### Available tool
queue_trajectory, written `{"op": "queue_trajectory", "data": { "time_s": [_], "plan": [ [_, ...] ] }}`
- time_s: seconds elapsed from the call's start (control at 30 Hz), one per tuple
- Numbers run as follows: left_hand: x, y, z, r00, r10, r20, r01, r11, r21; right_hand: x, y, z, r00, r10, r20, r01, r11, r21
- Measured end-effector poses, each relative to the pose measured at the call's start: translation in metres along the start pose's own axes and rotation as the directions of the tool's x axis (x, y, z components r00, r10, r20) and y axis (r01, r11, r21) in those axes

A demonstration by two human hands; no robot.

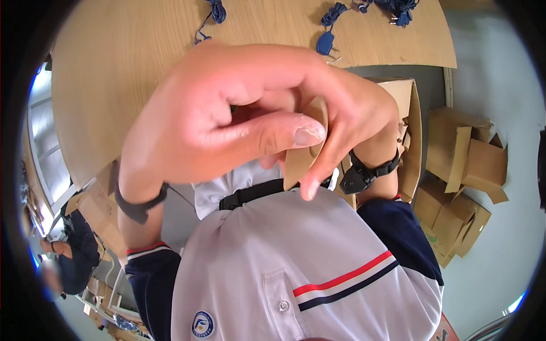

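Note:
Both hands meet close before me, well above my lap. Between them is a small tan piece of cardboard, curved and partly hidden by fingers. My left hand is closed, its thumb pressed against the cardboard piece. My right hand curls round from the other side, with a fingertip along the piece's lower right edge. The fingers behind are mostly hidden, so the full shape of the piece does not show. Dark straps circle both wrists; the right one carries a small black device.
On the wooden table ahead lie bundled dark cables and a plug adapter. An open cardboard box stands beside my right arm. More boxes are on the floor at right. Another person is at far left.

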State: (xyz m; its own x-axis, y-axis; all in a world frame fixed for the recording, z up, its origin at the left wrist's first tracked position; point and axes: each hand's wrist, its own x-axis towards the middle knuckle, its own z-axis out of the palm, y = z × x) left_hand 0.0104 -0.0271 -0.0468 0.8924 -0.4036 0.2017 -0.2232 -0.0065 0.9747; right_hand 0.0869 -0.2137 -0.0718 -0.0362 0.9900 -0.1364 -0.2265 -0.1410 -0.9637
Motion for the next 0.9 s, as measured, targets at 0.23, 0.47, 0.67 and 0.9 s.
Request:
{"op": "queue_trajectory", "data": {
  "time_s": [0.23, 0.47, 0.67, 0.9],
  "plan": [
    [0.007, 0.001, -0.005, 0.951, -0.137, 0.276, 0.201, 0.955, -0.218, -0.004, 0.005, 0.002, 0.997, -0.071, -0.016, 0.072, 0.994, 0.082],
    [0.022, -0.042, 0.026, 0.784, 0.518, -0.343, -0.394, 0.842, 0.370, 0.009, 0.001, 0.008, 0.748, -0.116, -0.654, 0.652, 0.316, 0.689],
    [0.019, -0.040, 0.051, 0.724, 0.286, -0.628, -0.118, 0.948, 0.296, 0.005, 0.007, 0.013, 0.617, -0.053, -0.785, 0.634, 0.624, 0.457],
    [0.023, -0.045, 0.043, 0.726, 0.360, -0.586, -0.080, 0.891, 0.448, 0.018, 0.019, 0.029, 0.044, -0.486, -0.873, 0.340, 0.829, -0.445]
  ]
}}
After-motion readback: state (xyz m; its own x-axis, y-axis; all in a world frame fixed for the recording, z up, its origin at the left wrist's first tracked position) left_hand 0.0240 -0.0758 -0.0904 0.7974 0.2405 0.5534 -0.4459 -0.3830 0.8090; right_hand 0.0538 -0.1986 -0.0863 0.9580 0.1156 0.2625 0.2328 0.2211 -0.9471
